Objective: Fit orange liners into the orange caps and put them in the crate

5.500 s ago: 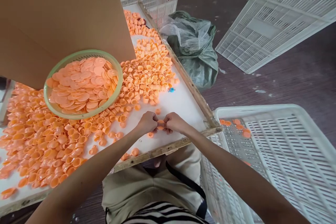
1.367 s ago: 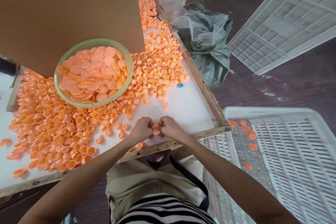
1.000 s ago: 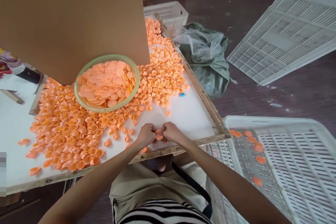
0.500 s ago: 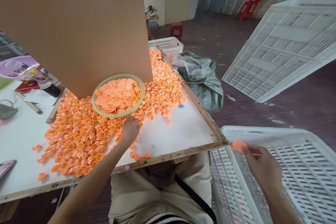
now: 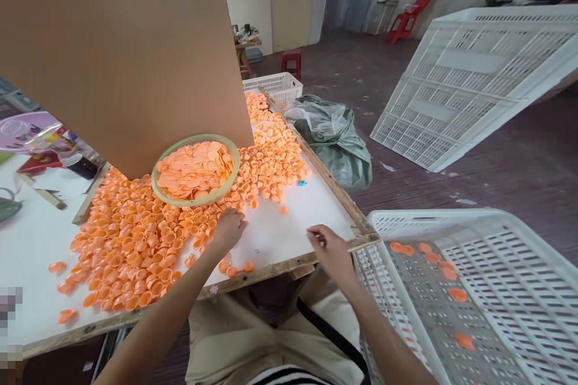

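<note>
My left hand (image 5: 229, 230) is closed at the edge of a pile of small orange plastic cups (image 5: 135, 240), below the basket; what its curled fingers hold, if anything, is hidden. Over the white tabletop near its front right corner, my right hand (image 5: 333, 251) has its fingers curled together, and nothing shows in them. A round pale-green basket (image 5: 165, 194) full of flat orange discs (image 5: 194, 169) sits on the cups. Several orange pieces (image 5: 457, 295) lie in the white plastic crate (image 5: 451, 216) at my right.
A tall brown board (image 5: 135, 60) stands behind the basket. Wooden strips (image 5: 289, 267) edge the table. A green plastic sack (image 5: 345, 153) lies beyond its right edge. Another white crate (image 5: 465, 84) stands tilted on the floor. Red stools and a smaller crate (image 5: 280, 85) are farther back.
My right hand has moved left from above the crate to the tabletop, and the orange piece it held no longer shows in it. My left hand stays beside the cups.
</note>
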Motion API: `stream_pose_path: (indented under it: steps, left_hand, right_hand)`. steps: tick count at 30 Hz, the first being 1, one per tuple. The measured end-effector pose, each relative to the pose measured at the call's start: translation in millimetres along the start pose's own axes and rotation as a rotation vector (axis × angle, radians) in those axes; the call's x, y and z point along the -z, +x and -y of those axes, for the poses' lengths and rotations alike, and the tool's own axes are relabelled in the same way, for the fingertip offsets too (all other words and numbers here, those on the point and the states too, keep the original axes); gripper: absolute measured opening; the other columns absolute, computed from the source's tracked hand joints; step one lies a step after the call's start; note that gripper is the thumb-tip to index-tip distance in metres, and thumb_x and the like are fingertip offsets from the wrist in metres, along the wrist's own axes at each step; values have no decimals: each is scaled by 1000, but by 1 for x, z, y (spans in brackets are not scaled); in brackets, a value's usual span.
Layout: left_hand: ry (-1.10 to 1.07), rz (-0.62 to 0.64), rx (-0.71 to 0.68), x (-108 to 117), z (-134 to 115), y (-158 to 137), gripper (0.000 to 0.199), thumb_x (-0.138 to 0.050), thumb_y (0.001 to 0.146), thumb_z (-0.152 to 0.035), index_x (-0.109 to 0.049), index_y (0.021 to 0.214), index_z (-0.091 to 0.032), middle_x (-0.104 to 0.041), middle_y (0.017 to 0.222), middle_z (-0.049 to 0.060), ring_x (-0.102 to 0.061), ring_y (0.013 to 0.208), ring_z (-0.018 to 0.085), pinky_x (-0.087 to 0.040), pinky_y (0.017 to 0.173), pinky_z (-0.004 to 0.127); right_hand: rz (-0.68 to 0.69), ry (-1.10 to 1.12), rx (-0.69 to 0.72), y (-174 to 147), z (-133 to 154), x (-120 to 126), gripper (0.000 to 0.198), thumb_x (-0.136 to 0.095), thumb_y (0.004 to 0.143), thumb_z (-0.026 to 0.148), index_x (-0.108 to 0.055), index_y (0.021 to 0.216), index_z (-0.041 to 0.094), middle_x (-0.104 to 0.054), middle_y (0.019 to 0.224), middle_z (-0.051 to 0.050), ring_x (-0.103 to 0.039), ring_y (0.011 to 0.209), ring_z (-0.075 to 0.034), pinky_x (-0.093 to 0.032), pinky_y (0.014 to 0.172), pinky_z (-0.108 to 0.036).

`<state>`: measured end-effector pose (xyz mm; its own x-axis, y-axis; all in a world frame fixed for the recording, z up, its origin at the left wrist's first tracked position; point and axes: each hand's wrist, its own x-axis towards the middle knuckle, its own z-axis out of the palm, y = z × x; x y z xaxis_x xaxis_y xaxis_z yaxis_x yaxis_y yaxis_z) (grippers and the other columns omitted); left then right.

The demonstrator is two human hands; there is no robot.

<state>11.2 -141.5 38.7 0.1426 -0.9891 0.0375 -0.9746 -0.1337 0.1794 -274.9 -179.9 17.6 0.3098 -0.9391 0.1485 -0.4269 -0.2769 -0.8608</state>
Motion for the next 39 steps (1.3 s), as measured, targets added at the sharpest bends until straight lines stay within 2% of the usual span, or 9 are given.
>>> stream_pose_path:
  steps: [2,5,8,11,15,20,26,33,39]
  left_hand:
    - [-225,37,-14,-8,-16,-4,22,-49,87,-28,-65,79,-16,-66,84,8,-60,88,21,-44,79,32]
    - [-587,151,-39,-25,-42,-10,18,-48,86,-27,-63,85,-16,-68,80,4,-62,74,16,-45,69,26]
    - [-728,177,24,-36,-57,-15,17,-48,84,-22,-58,96,-16,-68,79,3,-63,72,16,-46,66,26]
    - [-579,62,51,-27,-54,-15,19,-49,86,-25,-55,102,-18,-67,86,4,-62,78,17,-46,71,29]
    - [-159,-175,113,-2,-27,-2,18,-48,89,-26,-57,101,-16,-62,100,10,-57,96,23,-43,84,35]
    - [138,-74,128,-1,-2,16,22,-53,87,-27,-58,103,-14,-58,106,13,-53,102,27,-41,88,38]
    - [117,-40,20,-17,-5,7,20,-46,87,-18,-57,103,-16,-59,105,10,-51,105,24,-40,91,35]
    - [-18,15,12,-8,3,-7,40,-58,83,-22,-50,121,-16,-63,102,9,-53,105,25,-40,92,35]
    - [8,-2,-72,-1,3,-21,48,-62,83,-26,-47,128,-20,-62,109,10,-51,111,27,-38,95,38]
  right_hand:
    - [96,18,99,5,15,-28,19,-48,88,30,-60,98,19,-63,93,-6,-58,75,-16,-47,75,-30]
    - [188,5,212,11,22,-59,27,-51,84,20,-55,111,19,-57,109,-8,-58,85,-16,-47,81,-31]
    - [254,-24,232,16,15,-74,24,-48,84,13,-54,107,18,-57,107,-8,-57,94,-18,-46,84,-32]
    - [263,-81,175,19,9,-77,16,-48,84,13,-54,98,17,-59,99,-7,-58,90,-19,-46,81,-33]
    - [260,-147,174,18,9,-75,8,-54,83,17,-55,91,18,-59,96,-7,-57,91,-21,-46,82,-34]
    - [214,-180,208,15,10,-78,15,-58,82,19,-56,96,20,-58,102,-9,-55,99,-24,-46,87,-39]
    - [140,-151,222,13,8,-75,13,-52,85,18,-56,97,20,-57,102,-8,-56,97,-23,-47,86,-39]
    - [134,-133,216,12,6,-75,13,-49,87,21,-57,98,19,-58,102,-8,-59,90,-21,-48,82,-35]
    - [116,-125,201,10,5,-74,14,-47,88,22,-57,97,18,-60,101,-8,-59,85,-19,-47,81,-33]
